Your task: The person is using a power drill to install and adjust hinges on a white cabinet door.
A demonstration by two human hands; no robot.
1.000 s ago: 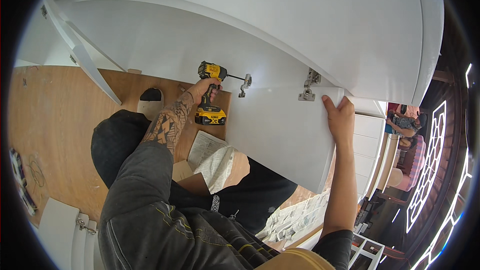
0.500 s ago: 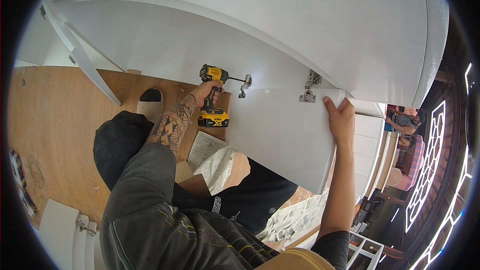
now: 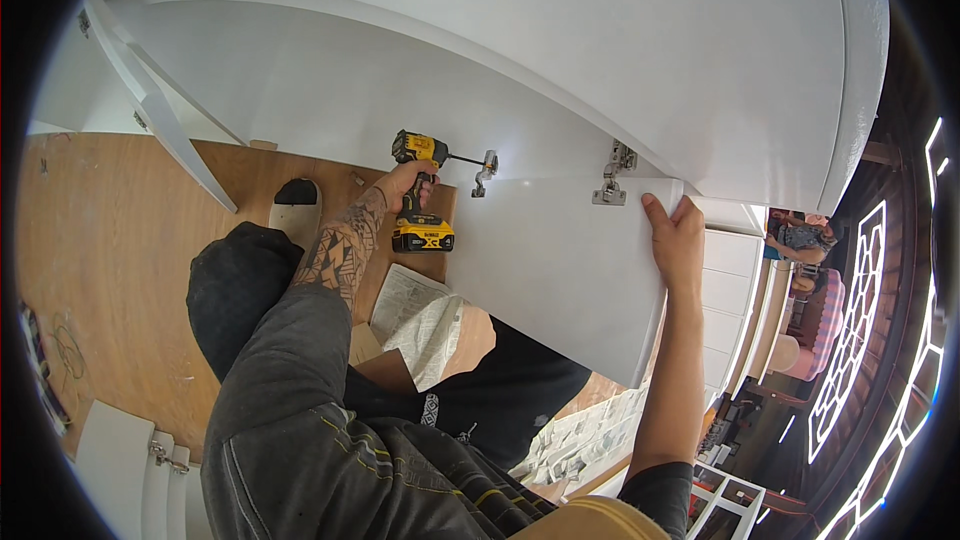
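My left hand (image 3: 408, 186) is wrapped round the handle of a yellow and black cordless impact driver (image 3: 424, 148). Its long bit points right and meets a metal cabinet hinge (image 3: 484, 176), which a light from the tool brightens. A second hinge (image 3: 611, 180) sits further right, between the white cabinet door (image 3: 560, 260) and the white cabinet (image 3: 640, 60). My right hand (image 3: 677, 232) grips the door by its upper right corner, thumb on the face and fingers over the edge. Whether the bit is seated in a screw is too small to tell.
Another white door (image 3: 180, 145) stands open at the far left. Newspaper (image 3: 415, 315) lies on the wooden floor (image 3: 120, 270) by my legs. White panels with a hinge (image 3: 165, 455) rest at lower left. White drawers (image 3: 728, 280) and other people (image 3: 805, 240) are at the right.
The whole view has shifted slightly, moving everything a little left. Both hands keep their grips, and the driver's bit remains at the left hinge.
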